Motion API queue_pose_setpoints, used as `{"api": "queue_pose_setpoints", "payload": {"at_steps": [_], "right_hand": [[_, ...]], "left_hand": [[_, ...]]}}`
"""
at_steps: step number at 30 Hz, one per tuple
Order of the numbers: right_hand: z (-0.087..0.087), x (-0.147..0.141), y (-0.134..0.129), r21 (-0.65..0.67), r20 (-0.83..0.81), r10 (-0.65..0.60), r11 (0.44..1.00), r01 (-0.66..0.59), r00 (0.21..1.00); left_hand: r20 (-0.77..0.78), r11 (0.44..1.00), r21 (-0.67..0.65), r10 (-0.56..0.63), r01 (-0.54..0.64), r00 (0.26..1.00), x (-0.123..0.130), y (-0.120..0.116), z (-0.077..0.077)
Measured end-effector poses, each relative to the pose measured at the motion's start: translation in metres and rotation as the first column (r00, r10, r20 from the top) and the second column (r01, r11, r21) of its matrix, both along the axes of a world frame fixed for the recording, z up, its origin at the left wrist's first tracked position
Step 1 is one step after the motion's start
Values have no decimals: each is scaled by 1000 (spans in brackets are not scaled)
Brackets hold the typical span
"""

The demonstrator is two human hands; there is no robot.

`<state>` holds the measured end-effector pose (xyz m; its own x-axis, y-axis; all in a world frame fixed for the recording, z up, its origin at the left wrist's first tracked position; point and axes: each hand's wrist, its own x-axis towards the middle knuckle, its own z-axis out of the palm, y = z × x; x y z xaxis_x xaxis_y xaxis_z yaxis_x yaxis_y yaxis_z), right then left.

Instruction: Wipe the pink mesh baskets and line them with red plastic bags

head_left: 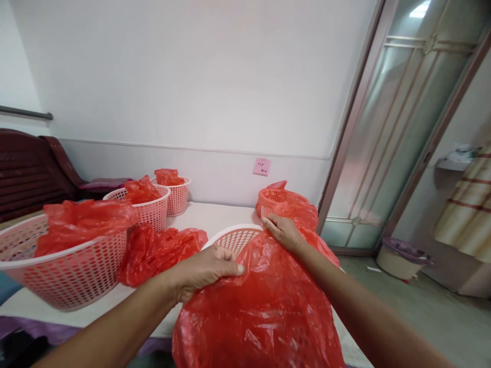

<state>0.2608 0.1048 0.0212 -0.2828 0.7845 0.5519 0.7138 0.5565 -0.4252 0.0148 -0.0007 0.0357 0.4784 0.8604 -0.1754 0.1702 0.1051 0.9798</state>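
Note:
A large red plastic bag [264,312] hangs over the near side of a basket [238,237], whose white rim and perforated wall show behind it. With thumb and fingers closed, my left hand [213,268] grips the bag's edge at the left of the basket. My right hand [282,231] is closed on the bag at the rim's right side. The lower part of the basket is hidden behind the red plastic.
Three pink baskets [80,271] with red bags in them stand at left. A crumpled red bag [161,250] lies beside them on the white table [207,212]. Behind my right hand is a bag-covered basket [272,197]. A bin [399,260] stands by the glass door [368,133].

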Motion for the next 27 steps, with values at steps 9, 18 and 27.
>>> {"api": "queue_pose_setpoints", "payload": {"at_steps": [9, 18, 27], "right_hand": [[4, -5, -9, -2, -35, 35, 999, -35, 999], [6, -10, -3, 20, 28, 75, 997, -75, 997], [2, -15, 7, 76, 75, 120, 989, -125, 990]], "left_hand": [[86, 727, 512, 487, -458, 869, -14, 31, -3], [52, 682, 557, 542, -475, 839, -22, 57, -5], [15, 547, 722, 600, -424, 800, -12, 72, -30]]}}
